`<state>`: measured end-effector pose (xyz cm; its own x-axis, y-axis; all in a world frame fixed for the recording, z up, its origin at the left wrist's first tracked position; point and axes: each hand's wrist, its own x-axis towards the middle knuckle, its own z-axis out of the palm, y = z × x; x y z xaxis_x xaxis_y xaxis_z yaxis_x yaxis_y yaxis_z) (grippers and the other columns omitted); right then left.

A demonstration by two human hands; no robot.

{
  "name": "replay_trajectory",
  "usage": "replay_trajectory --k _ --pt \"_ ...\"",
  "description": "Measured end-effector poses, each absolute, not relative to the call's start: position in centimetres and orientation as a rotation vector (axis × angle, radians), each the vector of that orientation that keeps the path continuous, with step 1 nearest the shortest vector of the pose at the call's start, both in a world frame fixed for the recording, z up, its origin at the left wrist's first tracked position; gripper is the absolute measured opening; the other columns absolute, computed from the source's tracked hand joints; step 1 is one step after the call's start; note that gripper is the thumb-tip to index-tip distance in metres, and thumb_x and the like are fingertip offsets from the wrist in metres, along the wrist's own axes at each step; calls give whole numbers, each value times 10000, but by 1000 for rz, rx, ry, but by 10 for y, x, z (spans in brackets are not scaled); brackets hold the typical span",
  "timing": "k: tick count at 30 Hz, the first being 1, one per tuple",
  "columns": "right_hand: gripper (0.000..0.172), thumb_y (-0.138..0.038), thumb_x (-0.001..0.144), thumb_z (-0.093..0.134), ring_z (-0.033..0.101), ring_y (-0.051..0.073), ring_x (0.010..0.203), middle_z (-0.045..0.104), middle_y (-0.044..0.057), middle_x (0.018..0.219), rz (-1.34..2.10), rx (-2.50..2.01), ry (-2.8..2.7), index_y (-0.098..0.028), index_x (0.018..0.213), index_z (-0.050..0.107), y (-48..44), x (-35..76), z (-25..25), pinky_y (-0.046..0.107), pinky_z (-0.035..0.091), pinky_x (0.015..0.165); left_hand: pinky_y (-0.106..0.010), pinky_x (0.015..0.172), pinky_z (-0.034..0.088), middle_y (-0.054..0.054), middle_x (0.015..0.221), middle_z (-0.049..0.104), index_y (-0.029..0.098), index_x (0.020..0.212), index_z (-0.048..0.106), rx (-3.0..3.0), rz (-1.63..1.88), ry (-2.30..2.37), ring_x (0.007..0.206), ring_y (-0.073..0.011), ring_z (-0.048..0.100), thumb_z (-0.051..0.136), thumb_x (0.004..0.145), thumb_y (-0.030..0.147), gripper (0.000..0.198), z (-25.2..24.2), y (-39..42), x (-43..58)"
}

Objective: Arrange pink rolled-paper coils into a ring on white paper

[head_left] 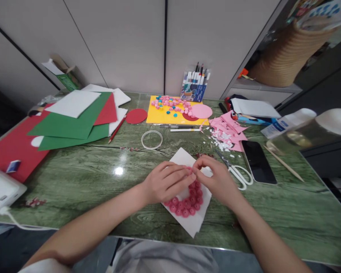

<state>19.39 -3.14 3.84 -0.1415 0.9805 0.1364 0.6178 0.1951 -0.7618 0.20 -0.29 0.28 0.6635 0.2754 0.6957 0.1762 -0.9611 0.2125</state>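
Observation:
A white paper sheet [195, 224] lies tilted on the table under both hands. On it, small pink paper coils [185, 211], each with a dark centre, form a curved, ring-like band; its upper left part is hidden by my fingers. My left hand [169, 181] rests over that side of the band, fingers stretched out and its tips close to my right hand. At the top of the band, my right hand [213, 178] has thumb and forefinger pinched together beside a pink coil. Whatever sits between those fingertips is too small to make out.
White-handled scissors [240, 176] and a black phone [258, 162] lie to the right. Ahead are a tape ring [152, 131], pens [184, 130] and a yellow sheet [159, 118] with pink and blue pieces. Coloured paper [65, 125] is stacked left; pink scraps [229, 127] lie right.

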Motion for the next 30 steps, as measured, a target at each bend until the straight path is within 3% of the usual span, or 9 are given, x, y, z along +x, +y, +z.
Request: replay_trajectory --k 5,11,14,25,30 --pt "93 -213 764 527 526 142 704 563 -8 707 676 -1572 -1761 -197 674 547 -27 202 36 277 399 664 -338 925 445 -101 1118 611 187 1168 518 2639 1321 591 1170 -191 479 525 788 83 394 5 2 3" --pt "111 -270 768 527 548 145 702 600 2 735 662 -1650 -1676 -191 709 578 -15 218 25 279 409 670 -395 1079 243 -49 1355 436 204 1252 453 2692 374 525 1318 -194 278 385 885 233 375 -1 26 3" --pt "137 -289 770 515 553 146 703 614 12 747 671 -1674 -1681 -187 720 592 -12 222 21 275 408 664 -363 1100 175 -25 1382 400 200 1326 360 2701 185 541 1323 -166 263 308 918 297 423 -9 31 2" --pt "203 -357 781 477 538 151 696 614 19 738 705 -1782 -1708 -188 721 571 -8 237 26 264 392 640 -355 1026 303 -60 1280 518 163 1221 487 2788 213 774 1234 -194 404 306 915 290 378 -14 21 9" --pt "253 -399 763 484 500 139 620 586 2 651 1026 -1829 -2014 -186 672 585 -11 254 32 256 379 596 -343 1009 343 -82 1189 581 135 1175 522 2744 268 836 1187 -185 453 322 908 252 354 -7 19 14"
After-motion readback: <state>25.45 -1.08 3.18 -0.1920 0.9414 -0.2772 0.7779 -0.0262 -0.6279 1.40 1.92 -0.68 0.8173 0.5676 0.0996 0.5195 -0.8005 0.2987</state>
